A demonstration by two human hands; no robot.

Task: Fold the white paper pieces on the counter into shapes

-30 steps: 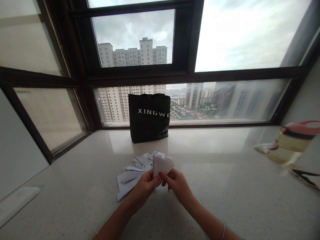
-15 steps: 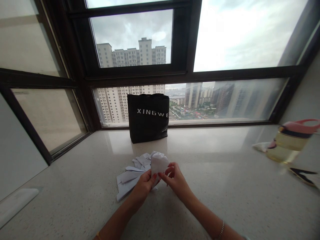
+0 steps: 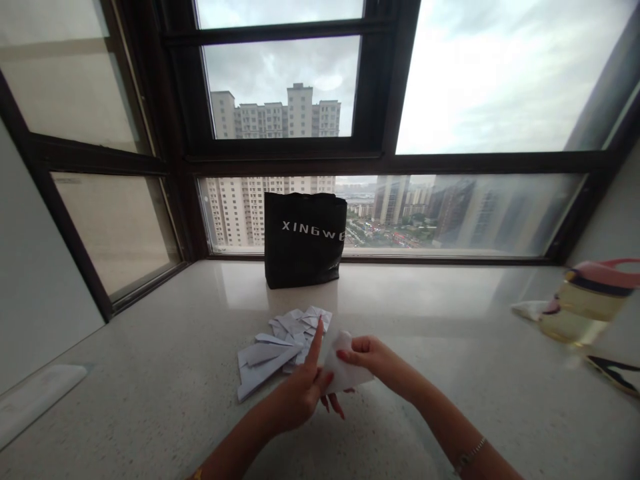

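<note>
A small folded white paper is held low over the speckled counter between both my hands. My right hand pinches its upper edge with thumb and fingers. My left hand grips its left side, thumb on the paper and index finger sticking straight up. Just behind and left of my hands lies a heap of other folded white papers, one of them long and pointed.
A black bag with white lettering stands upright at the back against the window. At the right edge stand a clear bottle with a pink lid and a flat dark-patterned item. A white object lies far left.
The paper came down from an upright hold to lie flatter near the counter. My left index finger has lifted and points up. The view tilted slightly downward.
</note>
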